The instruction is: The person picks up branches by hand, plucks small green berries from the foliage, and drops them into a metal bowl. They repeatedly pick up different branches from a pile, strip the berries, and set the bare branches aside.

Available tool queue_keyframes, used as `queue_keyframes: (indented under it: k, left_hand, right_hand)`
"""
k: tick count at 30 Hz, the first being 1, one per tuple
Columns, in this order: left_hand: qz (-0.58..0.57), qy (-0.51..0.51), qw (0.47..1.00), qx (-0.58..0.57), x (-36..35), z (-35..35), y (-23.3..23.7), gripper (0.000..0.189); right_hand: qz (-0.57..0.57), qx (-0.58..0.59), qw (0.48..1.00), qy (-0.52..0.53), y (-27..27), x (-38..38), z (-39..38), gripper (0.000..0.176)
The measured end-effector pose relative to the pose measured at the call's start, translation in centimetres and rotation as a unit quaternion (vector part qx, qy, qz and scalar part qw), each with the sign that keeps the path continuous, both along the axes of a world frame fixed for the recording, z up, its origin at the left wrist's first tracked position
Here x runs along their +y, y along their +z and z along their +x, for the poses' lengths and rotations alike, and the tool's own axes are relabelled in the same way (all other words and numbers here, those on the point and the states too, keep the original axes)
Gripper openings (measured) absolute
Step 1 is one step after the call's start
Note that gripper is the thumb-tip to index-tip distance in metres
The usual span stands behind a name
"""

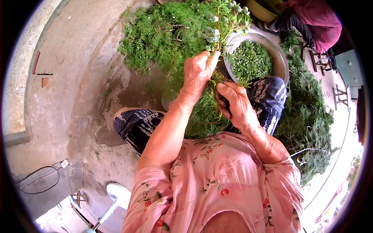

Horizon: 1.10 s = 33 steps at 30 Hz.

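My left hand is closed in a pinch round a leafy evergreen branch that carries clusters of pale blue-green cones. The branch points away from me, its tip near the metal basin. Lower down, my right hand is closed at the stem end of the branch, thumb on top. Something dark shows under its curled fingers, too shaded to name. Both hands are above my lap, where more green sprigs lie. Beyond my right knee, a wide metal basin holds many small green cones.
A heap of cut evergreen branches lies ahead on the concrete floor, and another pile lies to my right. Another person sits at the far right near a yellow basin. Wooden stools stand at right; a fan is at left.
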<state>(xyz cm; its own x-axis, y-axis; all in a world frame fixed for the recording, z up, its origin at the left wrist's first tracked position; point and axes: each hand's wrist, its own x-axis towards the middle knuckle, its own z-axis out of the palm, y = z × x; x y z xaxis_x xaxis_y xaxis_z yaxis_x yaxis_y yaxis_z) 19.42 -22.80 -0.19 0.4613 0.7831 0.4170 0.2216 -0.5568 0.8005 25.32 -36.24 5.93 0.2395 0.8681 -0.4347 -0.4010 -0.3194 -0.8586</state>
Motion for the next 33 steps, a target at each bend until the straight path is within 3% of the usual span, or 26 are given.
queue_keyframes:
  k: [6,8,9,12,14,16,18,20,22,23,24,26,29,30,31,32,33]
  left_hand:
    - [-0.010,-0.002,1.000,0.016,0.1,1.1,0.4,0.030]
    - [-0.058,0.054,0.997,-0.024,3.6,-0.6,-0.4,0.033]
    - [-0.095,0.065,0.992,-0.051,4.1,-1.6,1.3,0.033]
    - [-0.100,0.076,0.991,-0.034,5.7,-3.9,5.0,0.034]
    - [-0.194,0.135,0.949,-0.211,8.6,-4.5,4.1,0.039]
    - [-0.195,0.060,0.958,-0.199,9.3,-6.3,5.3,0.044]
    - [-0.258,0.008,0.929,-0.265,9.0,-6.8,6.9,0.027]
    - [-0.288,-0.035,0.923,-0.255,9.8,-7.6,7.0,0.027]
    - [-0.325,-0.102,0.890,-0.302,10.8,-7.6,6.3,0.026]
    - [-0.364,-0.136,0.866,-0.315,11.6,-8.0,5.8,0.027]
    - [-0.331,-0.186,0.863,-0.333,12.0,-8.0,5.6,0.029]
    - [-0.286,-0.249,0.862,-0.335,12.0,-7.8,5.2,0.033]
    - [-0.350,-0.242,0.847,-0.318,12.7,-7.1,5.1,0.029]
    - [-0.363,-0.233,0.844,-0.317,12.9,-6.7,4.7,0.028]
    - [-0.380,-0.156,0.864,-0.290,12.7,-6.2,5.1,0.028]
    - [-0.358,-0.177,0.876,-0.271,12.9,-5.9,5.3,0.028]
    - [-0.369,-0.170,0.872,-0.273,13.1,-5.5,5.2,0.027]
  right_hand:
    - [0.007,0.019,0.999,-0.030,0.6,-1.7,0.2,0.026]
    - [0.028,-0.132,0.990,0.049,3.1,-3.7,-0.3,0.031]
    - [0.049,-0.114,0.991,0.058,3.9,-4.0,-0.1,0.034]
    - [0.064,-0.145,0.986,-0.061,1.6,-1.9,2.9,0.029]
    - [0.063,-0.221,0.962,-0.146,1.0,-0.3,5.8,0.027]
    - [0.079,-0.292,0.927,-0.220,0.0,1.2,9.1,0.019]
    - [0.094,-0.318,0.912,-0.243,-2.0,2.1,14.1,0.011]
    - [0.065,-0.468,0.854,-0.220,-4.6,3.0,19.2,0.011]
    - [-0.072,-0.643,0.738,-0.191,-8.5,3.6,25.3,0.015]
    - [-0.026,-0.753,0.636,-0.167,-10.4,3.3,27.6,0.017]
    - [0.017,-0.844,0.518,-0.138,-11.6,2.5,29.1,0.020]
    - [-0.097,-0.755,0.619,-0.193,-11.5,2.1,30.8,0.021]
    - [-0.077,-0.817,0.480,-0.311,-12.7,1.9,31.5,0.020]
    - [-0.079,-0.819,0.477,-0.309,-11.5,2.1,30.7,0.020]
    - [-0.117,-0.769,0.574,-0.255,-10.4,2.5,30.4,0.021]
    - [-0.153,-0.707,0.661,-0.199,-9.3,3.3,29.8,0.022]
    - [-0.073,-0.706,0.669,-0.223,-8.3,5.0,27.9,0.022]
